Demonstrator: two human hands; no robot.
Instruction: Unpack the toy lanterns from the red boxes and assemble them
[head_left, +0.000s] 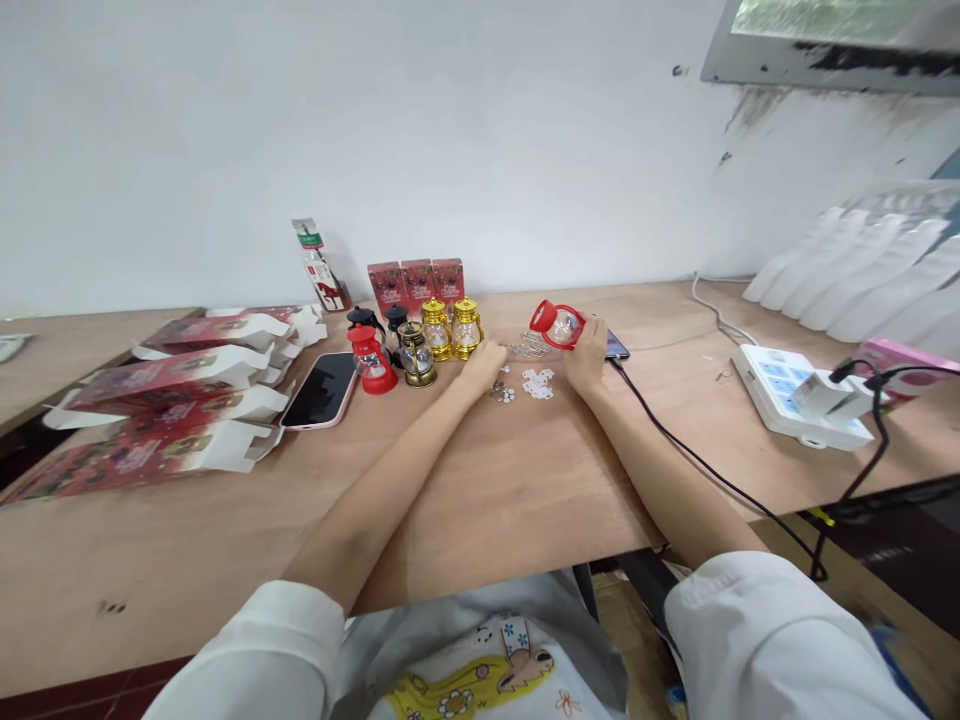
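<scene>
My right hand (587, 354) is wrapped round a small red lantern (561, 324), which lies tilted on its side above the table with its clear globe near the fingers. My left hand (485, 364) is closed and low over the tabletop; what its fingertips hold, if anything, is hidden. Just below it lie small silver discs (501, 393). Between the hands are a pile of small white pieces (538, 384) and some bent metal wires (531, 345). Left of my left hand stand a red lantern (373, 360), a bronze lantern (416, 355), gold lanterns (466, 330) and black lanterns (396, 322).
Three red boxes (415, 284) stand by the wall. Unfolded red cartons (169, 400) cover the left side, beside a phone (321, 391). A cabled phone (617, 345) lies behind my right hand. A power strip (796, 395) and white plastic parts (862, 265) are farther right.
</scene>
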